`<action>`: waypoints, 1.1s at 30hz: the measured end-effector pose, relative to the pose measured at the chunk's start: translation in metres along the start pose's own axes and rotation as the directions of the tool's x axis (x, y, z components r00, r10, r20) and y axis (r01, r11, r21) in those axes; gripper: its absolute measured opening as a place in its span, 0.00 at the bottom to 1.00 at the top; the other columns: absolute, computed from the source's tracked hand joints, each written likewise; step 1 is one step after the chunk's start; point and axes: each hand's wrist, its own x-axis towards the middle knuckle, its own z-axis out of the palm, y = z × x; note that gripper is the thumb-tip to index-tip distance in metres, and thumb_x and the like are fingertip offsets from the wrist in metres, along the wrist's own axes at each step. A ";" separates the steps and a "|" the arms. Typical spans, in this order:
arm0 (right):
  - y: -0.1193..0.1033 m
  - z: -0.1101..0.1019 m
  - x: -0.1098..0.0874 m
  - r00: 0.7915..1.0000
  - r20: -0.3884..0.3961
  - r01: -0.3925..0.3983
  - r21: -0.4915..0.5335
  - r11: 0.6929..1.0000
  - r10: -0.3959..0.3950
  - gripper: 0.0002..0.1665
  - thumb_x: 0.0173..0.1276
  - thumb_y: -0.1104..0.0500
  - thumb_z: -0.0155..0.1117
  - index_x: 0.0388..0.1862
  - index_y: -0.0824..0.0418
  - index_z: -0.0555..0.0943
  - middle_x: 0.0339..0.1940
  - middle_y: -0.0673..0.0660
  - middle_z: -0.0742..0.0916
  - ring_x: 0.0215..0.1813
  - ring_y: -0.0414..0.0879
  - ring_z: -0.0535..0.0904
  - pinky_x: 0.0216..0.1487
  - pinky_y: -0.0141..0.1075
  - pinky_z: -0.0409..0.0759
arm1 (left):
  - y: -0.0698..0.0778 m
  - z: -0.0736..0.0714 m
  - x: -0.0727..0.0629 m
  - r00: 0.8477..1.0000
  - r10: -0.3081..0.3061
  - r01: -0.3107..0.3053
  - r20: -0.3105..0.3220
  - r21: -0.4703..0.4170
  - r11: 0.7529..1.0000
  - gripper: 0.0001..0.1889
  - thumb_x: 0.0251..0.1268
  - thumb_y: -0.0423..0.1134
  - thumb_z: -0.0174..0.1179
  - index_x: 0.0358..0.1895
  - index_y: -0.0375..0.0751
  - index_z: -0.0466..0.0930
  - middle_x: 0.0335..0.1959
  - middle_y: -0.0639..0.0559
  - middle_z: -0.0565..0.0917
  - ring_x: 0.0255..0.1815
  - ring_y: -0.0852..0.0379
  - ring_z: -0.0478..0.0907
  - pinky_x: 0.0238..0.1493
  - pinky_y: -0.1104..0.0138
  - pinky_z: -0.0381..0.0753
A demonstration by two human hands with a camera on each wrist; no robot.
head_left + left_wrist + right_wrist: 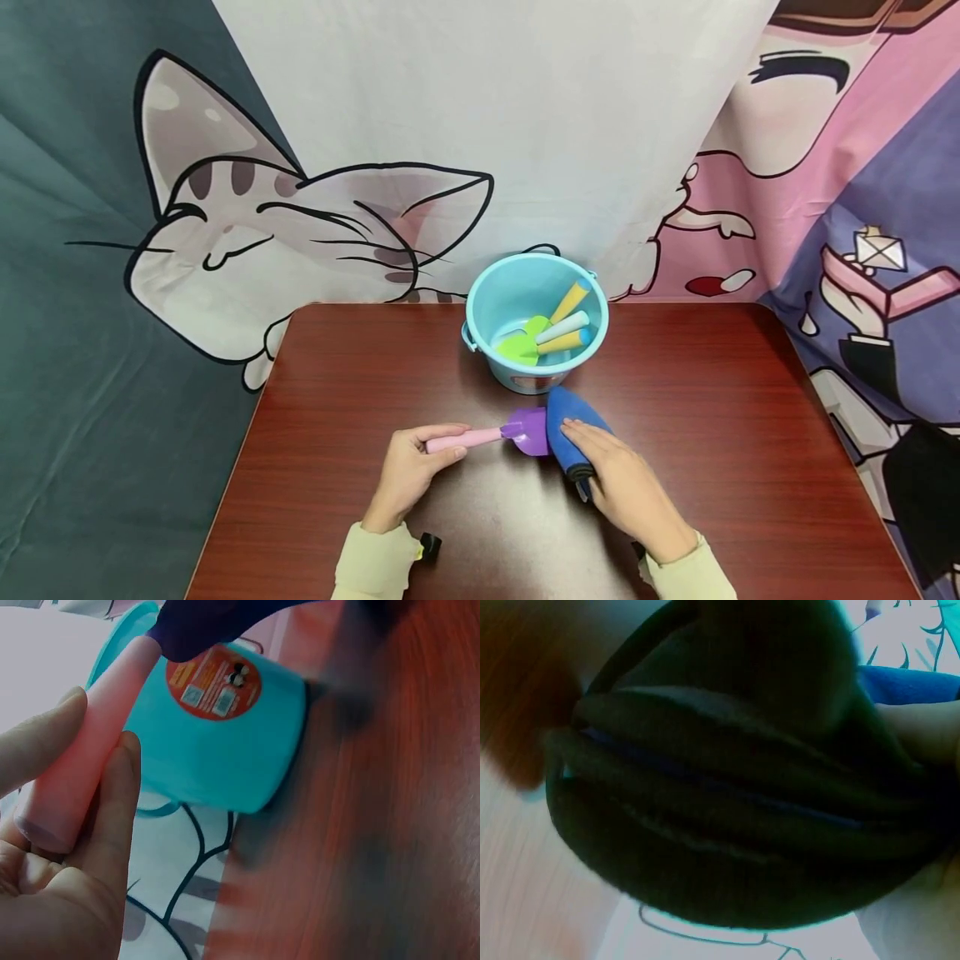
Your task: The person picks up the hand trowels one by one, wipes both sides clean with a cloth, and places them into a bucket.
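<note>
My left hand (411, 468) grips the pink handle of a toy shovel (465, 439), whose purple scoop points right. In the left wrist view the thumb and fingers lie round the pink handle (97, 742). My right hand (626, 483) holds a folded blue cloth (572, 429) against the tip of the purple scoop, covering its edge. Dark folds of the cloth (727, 802) fill most of the right wrist view. Just beyond both hands stands a light blue bucket (534, 379) with several toy tools inside, their handles yellow and pale blue, with green heads.
The dark red-brown wooden table (360, 358) carries the bucket near its far edge. Behind it hangs a cloth backdrop (600, 125) printed with a cartoon cat and other figures. A round orange label (214, 682) is stuck on the bucket's side.
</note>
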 end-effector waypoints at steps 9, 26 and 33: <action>0.014 -0.013 -0.009 0.994 -0.089 -0.067 -0.019 0.998 0.065 0.42 0.46 0.78 0.64 0.66 0.65 0.77 0.60 0.62 0.84 0.61 0.59 0.80 0.55 0.53 0.79 | 0.012 -0.024 0.000 0.996 0.085 -0.083 -0.031 0.059 0.995 0.15 0.51 0.31 0.77 0.43 0.47 0.91 0.42 0.52 0.89 0.47 0.56 0.85 0.42 0.70 0.81; 0.036 -0.035 -0.015 0.931 -0.268 -0.248 0.028 0.968 0.246 0.33 0.55 0.74 0.64 0.62 0.62 0.80 0.55 0.64 0.85 0.52 0.62 0.83 0.49 0.58 0.79 | 0.104 -0.057 0.023 0.936 0.351 -0.349 -0.024 0.056 0.935 0.15 0.52 0.26 0.75 0.45 0.36 0.89 0.43 0.45 0.89 0.44 0.54 0.85 0.39 0.70 0.82; 0.046 -0.034 -0.011 0.879 -0.359 -0.304 0.085 0.949 0.314 0.33 0.57 0.74 0.61 0.63 0.59 0.81 0.55 0.63 0.86 0.39 0.55 0.83 0.38 0.44 0.78 | 0.130 -0.041 0.055 0.917 0.391 -0.381 -0.077 0.120 0.917 0.13 0.52 0.24 0.74 0.43 0.34 0.89 0.42 0.43 0.89 0.42 0.58 0.84 0.39 0.73 0.80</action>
